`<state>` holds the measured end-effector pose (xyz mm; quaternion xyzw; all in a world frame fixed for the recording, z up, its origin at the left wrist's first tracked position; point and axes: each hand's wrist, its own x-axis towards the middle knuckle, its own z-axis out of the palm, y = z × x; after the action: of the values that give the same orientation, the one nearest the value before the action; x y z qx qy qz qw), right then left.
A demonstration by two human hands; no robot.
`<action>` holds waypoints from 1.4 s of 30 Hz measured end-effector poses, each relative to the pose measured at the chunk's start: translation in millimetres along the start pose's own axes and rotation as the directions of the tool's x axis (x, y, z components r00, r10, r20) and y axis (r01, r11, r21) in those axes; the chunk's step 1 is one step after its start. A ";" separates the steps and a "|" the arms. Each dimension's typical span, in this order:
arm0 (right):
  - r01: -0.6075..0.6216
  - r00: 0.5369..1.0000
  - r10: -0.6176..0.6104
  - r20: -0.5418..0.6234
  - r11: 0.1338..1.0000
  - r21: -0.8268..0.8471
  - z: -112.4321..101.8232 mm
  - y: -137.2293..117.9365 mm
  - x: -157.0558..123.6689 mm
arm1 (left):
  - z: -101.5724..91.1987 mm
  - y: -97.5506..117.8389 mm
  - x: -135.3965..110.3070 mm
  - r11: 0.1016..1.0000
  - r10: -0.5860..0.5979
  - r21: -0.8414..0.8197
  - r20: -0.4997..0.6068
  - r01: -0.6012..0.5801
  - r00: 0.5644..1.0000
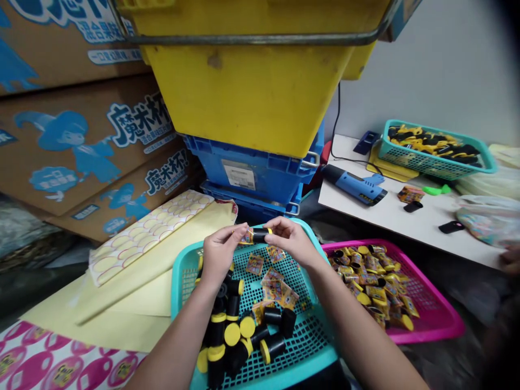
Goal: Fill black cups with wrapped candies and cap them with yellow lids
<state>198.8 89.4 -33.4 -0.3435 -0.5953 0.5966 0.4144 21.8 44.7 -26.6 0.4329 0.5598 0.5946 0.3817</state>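
Note:
Both my hands hold one small black cylinder with a yellow cap (pixel 257 235) above a teal basket (pixel 182 271). My left hand (pixel 218 254) pinches its left end, where a colourful sticker is wrapped on. My right hand (pixel 290 238) grips its right end. Below them the basket holds several bare black cylinders with yellow caps (pixel 235 333) and several loose colourful stickers (pixel 273 286).
A pink basket (pixel 436 319) at the right holds several stickered cylinders. A white table (pixel 390 214) carries a blue heat tool (pixel 353 185) and another teal basket (pixel 439 162). Yellow and blue crates (pixel 260 97) are stacked ahead, cardboard boxes (pixel 81 141) and sticker sheets (pixel 146 233) at left.

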 end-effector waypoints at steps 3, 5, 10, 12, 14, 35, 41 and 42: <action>0.014 1.000 -0.014 0.021 1.000 0.026 2.9 -0.7 -1.2 | -0.1 -0.2 -1.4 0.999 0.043 0.015 0.001 -0.043 0.999; 0.016 1.000 -0.016 0.015 0.999 0.035 5.8 0.8 -0.9 | -0.4 -1.4 -1.1 0.999 0.036 0.012 0.032 -0.037 0.999; 0.019 0.999 -0.016 -0.049 0.997 0.068 10.4 7.7 2.1 | -2.7 -3.4 3.4 0.989 -0.088 -0.089 0.269 0.116 0.959; 0.022 1.000 -0.022 -0.009 0.995 0.098 10.0 8.5 2.2 | -3.6 -2.6 4.8 0.980 -0.115 -0.120 0.323 0.161 0.939; 0.008 0.998 -0.017 0.052 0.986 0.169 9.7 8.2 1.5 | -3.6 -1.2 4.7 0.969 -0.125 -0.160 0.336 0.187 0.934; 0.273 0.956 -0.248 0.159 0.948 -0.161 8.3 -15.7 -15.4 | 1.7 2.6 -2.7 0.921 -0.172 -0.242 0.454 0.306 0.874; 0.131 0.932 -0.325 -0.161 0.715 -0.686 -32.1 -66.4 -94.2 | 3.0 13.8 -11.1 0.962 -0.187 -0.071 0.532 0.264 0.826; -0.011 0.927 -0.260 -0.271 0.703 -0.712 -50.9 -67.5 -110.6 | 3.2 16.1 -11.7 0.970 -0.189 -0.039 0.507 0.241 0.841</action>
<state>297.0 7.7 21.7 -0.5339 -0.7148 0.2242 0.3922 29.2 33.5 -11.6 0.4864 0.4558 0.4432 0.5993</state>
